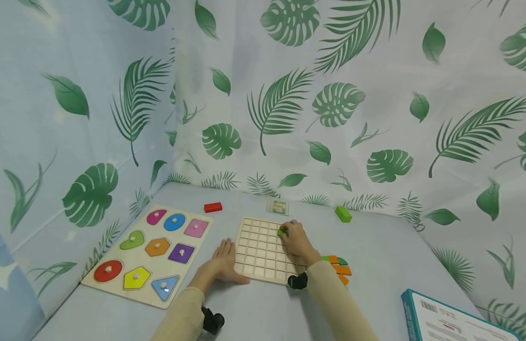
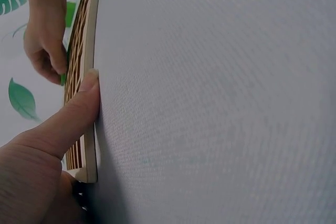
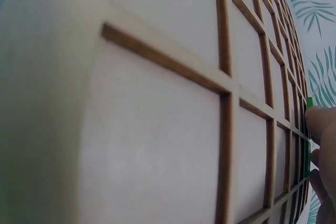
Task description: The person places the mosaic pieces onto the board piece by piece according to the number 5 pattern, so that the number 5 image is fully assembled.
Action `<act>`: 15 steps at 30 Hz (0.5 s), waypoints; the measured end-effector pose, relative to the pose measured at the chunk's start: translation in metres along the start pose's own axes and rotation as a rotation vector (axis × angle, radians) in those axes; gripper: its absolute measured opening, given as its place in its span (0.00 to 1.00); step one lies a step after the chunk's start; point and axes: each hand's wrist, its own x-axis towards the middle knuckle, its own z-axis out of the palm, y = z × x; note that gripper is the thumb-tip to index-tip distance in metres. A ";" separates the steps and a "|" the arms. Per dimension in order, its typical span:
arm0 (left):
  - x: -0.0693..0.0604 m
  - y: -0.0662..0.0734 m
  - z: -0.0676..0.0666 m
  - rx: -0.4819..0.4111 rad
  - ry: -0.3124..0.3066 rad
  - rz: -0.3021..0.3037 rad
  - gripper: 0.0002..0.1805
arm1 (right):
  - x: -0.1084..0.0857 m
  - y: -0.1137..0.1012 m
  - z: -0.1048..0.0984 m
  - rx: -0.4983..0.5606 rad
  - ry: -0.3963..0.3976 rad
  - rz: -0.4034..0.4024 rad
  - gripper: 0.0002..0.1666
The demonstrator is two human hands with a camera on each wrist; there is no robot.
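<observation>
Leafy green on white marks the backdrop (image 1: pixel 263 61). The board (image 1: pixel 258 246) is pale with a brown grid, the piece (image 1: pixel 281 232) green, the sleeves (image 1: pixel 337 296) beige. The puzzle (image 1: pixel 160 231) shows red, yellow, blue, green, orange, purple and pink, the box (image 1: pixel 450 319) teal and white.

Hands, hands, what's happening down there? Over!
Right hand holding green piece near grid board's far-right corner. Left hand touching board's edge. Loose pieces beside right sleeve; no blockage seen. Over.
</observation>
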 end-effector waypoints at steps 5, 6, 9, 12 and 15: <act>-0.001 0.000 0.000 -0.003 0.001 0.008 0.63 | 0.000 0.001 0.000 -0.028 -0.004 0.010 0.12; -0.001 0.000 0.000 0.000 0.000 0.007 0.63 | 0.000 0.001 0.001 -0.023 -0.008 0.018 0.12; 0.000 -0.002 0.001 0.005 -0.003 0.000 0.63 | 0.002 0.001 0.002 -0.010 -0.019 0.026 0.14; 0.001 -0.001 0.001 0.003 -0.010 -0.001 0.63 | 0.001 0.002 0.001 -0.006 -0.020 0.031 0.14; 0.001 -0.002 0.000 0.000 -0.017 -0.007 0.63 | 0.001 0.003 0.001 0.003 -0.025 0.035 0.15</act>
